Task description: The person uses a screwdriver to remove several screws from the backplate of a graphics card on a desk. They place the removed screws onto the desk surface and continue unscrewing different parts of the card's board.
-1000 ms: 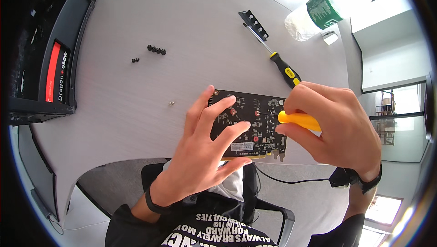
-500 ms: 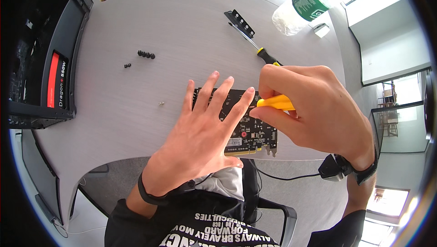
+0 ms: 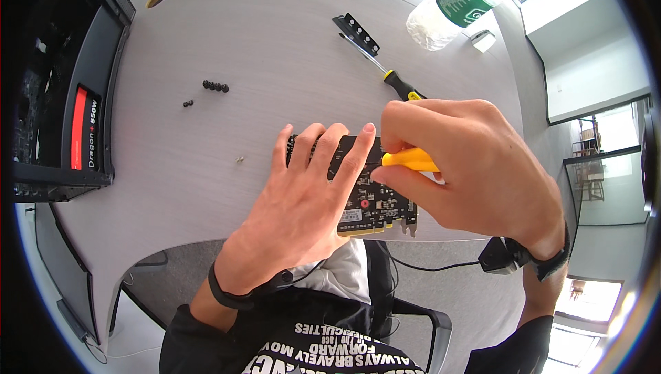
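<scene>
A black circuit board [image 3: 377, 202] lies flat near the front edge of the grey table [image 3: 261, 64]. My left hand [image 3: 303, 198] rests on the board's left part with fingers spread, pressing it down. My right hand [image 3: 475, 167] is closed around a yellow-handled screwdriver [image 3: 410, 160] held above the board's upper right; its tip is hidden by my fingers. Much of the board is covered by both hands.
A second screwdriver with a black and yellow handle [image 3: 396, 81] lies behind my right hand, next to a black metal bracket [image 3: 357, 33]. Small black screws [image 3: 215, 87] and one silver screw [image 3: 239, 160] lie left of the board. An open computer case [image 3: 62, 85] stands at left, a plastic bottle [image 3: 451, 2] at the back right.
My left hand slid further onto the board and flattened. My right hand with the yellow screwdriver shifted left, closer to my left fingertips.
</scene>
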Tool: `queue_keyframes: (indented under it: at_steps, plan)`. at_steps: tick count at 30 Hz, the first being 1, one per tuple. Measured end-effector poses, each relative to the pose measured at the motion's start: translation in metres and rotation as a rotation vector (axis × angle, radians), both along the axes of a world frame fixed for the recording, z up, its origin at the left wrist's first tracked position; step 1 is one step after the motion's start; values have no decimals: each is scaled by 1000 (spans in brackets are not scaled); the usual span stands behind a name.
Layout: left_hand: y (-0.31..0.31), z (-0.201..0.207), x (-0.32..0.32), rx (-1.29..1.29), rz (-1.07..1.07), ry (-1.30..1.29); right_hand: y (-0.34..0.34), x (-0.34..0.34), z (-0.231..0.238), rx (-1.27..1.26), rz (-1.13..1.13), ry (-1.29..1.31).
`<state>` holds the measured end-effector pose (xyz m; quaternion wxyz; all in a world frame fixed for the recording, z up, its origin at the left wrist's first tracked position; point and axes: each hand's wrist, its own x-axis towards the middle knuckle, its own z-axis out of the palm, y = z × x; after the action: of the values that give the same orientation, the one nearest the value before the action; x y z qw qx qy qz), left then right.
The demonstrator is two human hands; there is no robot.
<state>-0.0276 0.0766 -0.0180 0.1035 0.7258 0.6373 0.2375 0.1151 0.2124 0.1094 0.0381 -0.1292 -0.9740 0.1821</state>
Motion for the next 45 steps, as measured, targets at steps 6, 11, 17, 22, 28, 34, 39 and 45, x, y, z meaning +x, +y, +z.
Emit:
queue_keyframes:
  at_steps: [6,11,17,22,28,34,39,45]
  plan:
    - [1,2,-1,-7,-8,23,-3,1,10,-9,-44,-72]
    - [2,3,-1,-4,0,10,-3,4,20,219,-2,-130]
    - [2,-2,-2,35,1,-25,-6,3,15,245,6,-123]
    - [2,-1,-2,29,2,-27,-4,4,23,184,-67,-259]
    - [1,-2,-1,31,14,-43,-1,3,11,178,4,-77]
    - [2,-1,-2,27,-5,-33,-4,3,26,375,77,-205]
    - [1,-5,-3,46,28,33,-6,3,18,392,72,-235]
    - [1,-3,-2,31,15,-30,-16,-3,20,295,34,-197]
